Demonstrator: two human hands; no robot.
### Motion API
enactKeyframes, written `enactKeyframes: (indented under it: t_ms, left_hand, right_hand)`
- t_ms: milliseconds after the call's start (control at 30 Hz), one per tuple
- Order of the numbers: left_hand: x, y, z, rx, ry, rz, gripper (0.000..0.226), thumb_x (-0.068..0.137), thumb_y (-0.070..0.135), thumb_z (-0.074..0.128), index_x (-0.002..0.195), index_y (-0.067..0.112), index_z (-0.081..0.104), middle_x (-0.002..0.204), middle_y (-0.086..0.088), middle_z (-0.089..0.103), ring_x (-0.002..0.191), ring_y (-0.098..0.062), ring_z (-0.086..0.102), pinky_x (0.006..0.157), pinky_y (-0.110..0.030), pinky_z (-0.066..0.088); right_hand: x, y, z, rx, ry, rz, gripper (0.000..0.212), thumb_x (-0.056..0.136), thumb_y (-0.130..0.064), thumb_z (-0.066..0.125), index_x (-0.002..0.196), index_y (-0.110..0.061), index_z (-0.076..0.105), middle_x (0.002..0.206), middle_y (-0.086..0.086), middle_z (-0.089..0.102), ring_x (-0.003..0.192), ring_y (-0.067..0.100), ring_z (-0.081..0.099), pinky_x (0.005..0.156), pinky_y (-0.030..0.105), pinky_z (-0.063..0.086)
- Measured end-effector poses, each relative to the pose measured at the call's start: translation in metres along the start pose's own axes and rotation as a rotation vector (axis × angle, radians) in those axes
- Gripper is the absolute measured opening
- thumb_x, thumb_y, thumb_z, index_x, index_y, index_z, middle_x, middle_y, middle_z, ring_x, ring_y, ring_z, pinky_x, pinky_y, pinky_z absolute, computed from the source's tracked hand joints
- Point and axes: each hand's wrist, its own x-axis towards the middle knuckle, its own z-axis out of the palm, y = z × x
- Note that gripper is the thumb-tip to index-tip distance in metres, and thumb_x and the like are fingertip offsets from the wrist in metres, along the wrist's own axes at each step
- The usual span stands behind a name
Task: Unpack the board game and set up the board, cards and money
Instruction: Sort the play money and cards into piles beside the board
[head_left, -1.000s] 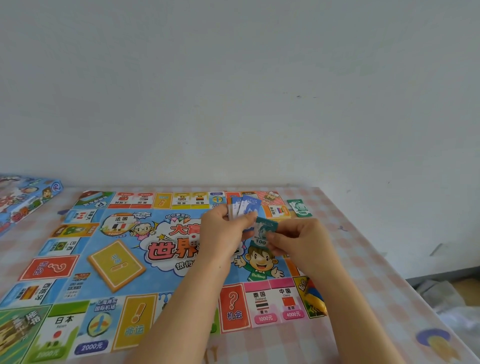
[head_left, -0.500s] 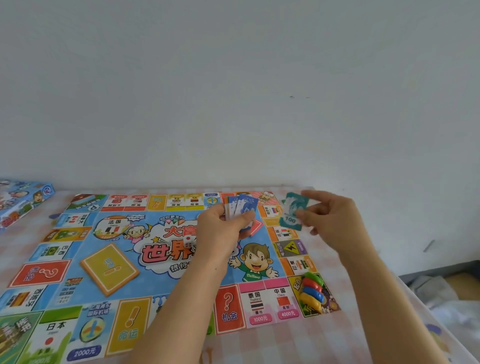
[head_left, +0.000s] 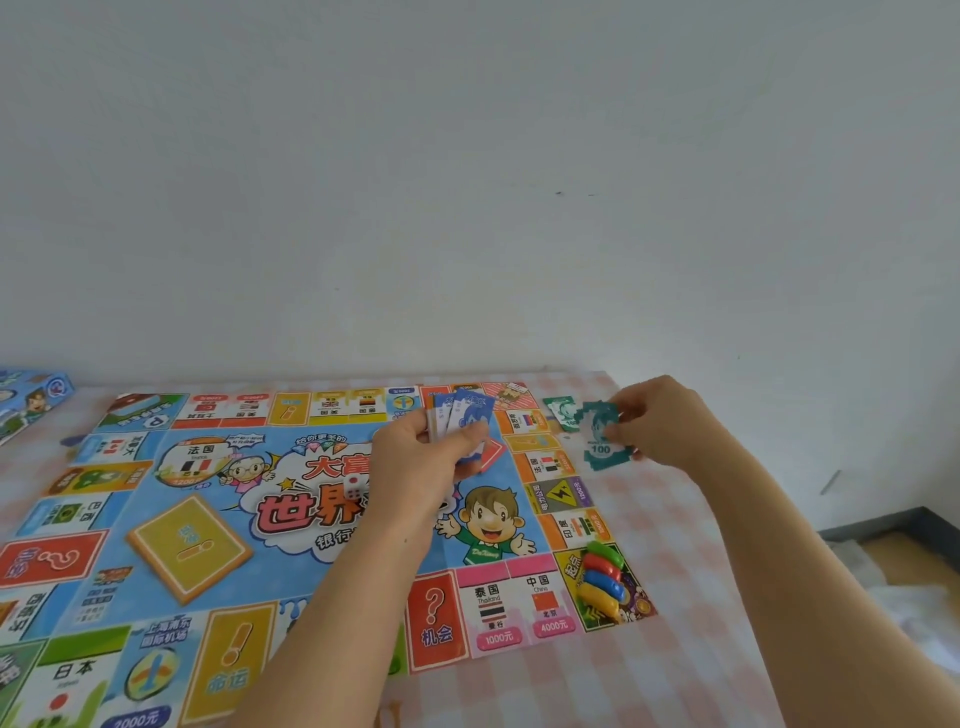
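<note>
head | right hand (head_left: 667, 423) pinches teal note (head_left: 602, 436) | left hand (head_left: 423, 462) grips blue notes (head_left: 465, 410)

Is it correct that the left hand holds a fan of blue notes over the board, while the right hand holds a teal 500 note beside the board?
Not quite: the head view shows the teal note in the right hand is marked 100, not 500. The left hand does hold the blue notes over the board.

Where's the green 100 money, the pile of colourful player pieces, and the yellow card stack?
green 100 note (head_left: 601, 441), head view, on its printed 100.
player pieces (head_left: 602, 579), head view, on the blue piece mid-pile.
yellow card stack (head_left: 188, 546), head view, on the top card's centre.
</note>
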Motion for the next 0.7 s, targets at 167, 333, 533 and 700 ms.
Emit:
enactKeyframes:
  t_ms: [167,333,533,700]
  left_hand:
    - [0.006,0.005,-0.009,0.132,-0.052,-0.017,0.012,0.081,0.015,0.071,0.079,0.024,0.063,0.084,0.000,0.068,0.071,-0.013,0.065,0.053,-0.020,0.054]
    - [0.010,0.015,-0.026,0.344,-0.146,-0.046,0.014,0.077,0.020,0.076,0.083,0.024,0.063,0.086,0.002,0.069,0.072,-0.011,0.065,0.055,-0.023,0.051]
    - [0.007,0.039,-0.053,0.416,-0.127,-0.060,0.029,0.067,0.019,0.081,0.088,0.022,0.063,0.089,0.003,0.067,0.067,-0.005,0.060,0.049,-0.022,0.042]
    - [0.003,0.036,-0.055,0.878,-0.389,-0.123,0.047,0.058,0.026,0.088,0.096,0.021,0.060,0.098,0.003,0.067,0.093,-0.017,0.063,0.083,-0.036,0.052]
  right_hand:
    - [-0.017,-0.015,-0.001,0.141,0.098,-0.090,0.009,0.085,-0.018,0.067,0.083,-0.026,0.065,0.077,-0.007,0.066,0.063,0.006,0.053,0.056,0.029,0.046]
    - [-0.037,-0.025,0.012,0.429,0.098,-0.072,0.006,0.088,-0.017,0.064,0.088,-0.022,0.067,0.079,-0.006,0.068,0.049,0.007,0.046,0.042,0.018,0.037]
    - [-0.046,-0.032,0.025,0.588,0.122,-0.048,0.008,0.088,-0.013,0.063,0.092,-0.019,0.067,0.072,-0.007,0.064,0.045,0.003,0.047,0.035,0.011,0.033]
    - [-0.049,-0.037,0.034,0.650,0.160,-0.056,0.014,0.086,-0.008,0.065,0.084,-0.021,0.063,0.069,-0.008,0.063,0.045,0.001,0.050,0.040,0.010,0.036]
